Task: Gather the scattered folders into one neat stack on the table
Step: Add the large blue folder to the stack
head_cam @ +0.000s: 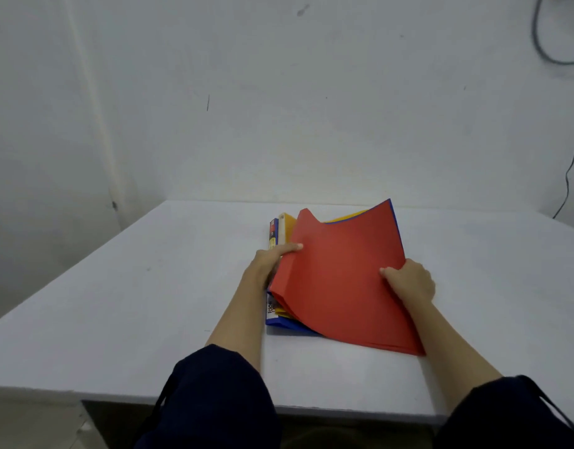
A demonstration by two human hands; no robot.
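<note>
Bench (117, 303): pale grey top, set into a corner of white walls; all places below are given from the red folder.

Red folder (337, 280): topmost item, lying on the pile near the middle of the bench. Its cover bows upward, the far edge lifted and wavy, the near right corner reaching down to the bench surface.

Yellow folder (287, 222): directly beneath the red folder, showing past its far left corner and as a thin strip along its far edge; a sliver also shows at its near left edge.

Blue folder (289, 324): under the red folder at its near left corner, resting flat on the bench, with a white printed label partly in view; a blue edge also runs along the red folder's far right side. Whether this is one blue folder or two cannot be told.

Printed spine (272, 236): a narrow multicoloured strip just left of the red folder's far left corner, beside the yellow folder.

Left hand (269, 260): at the red folder's left edge, fingers closed around the edges of the pile, thumb pressed flat on the red cover.

Right hand (408, 280): at the red folder's right edge, pinching that edge, thumb on top.

Dark sleeves (221, 396): pushed up both forearms, nearer the viewer than the red folder.

Cable (567, 176): hanging on the wall, far right of the red folder.
</note>
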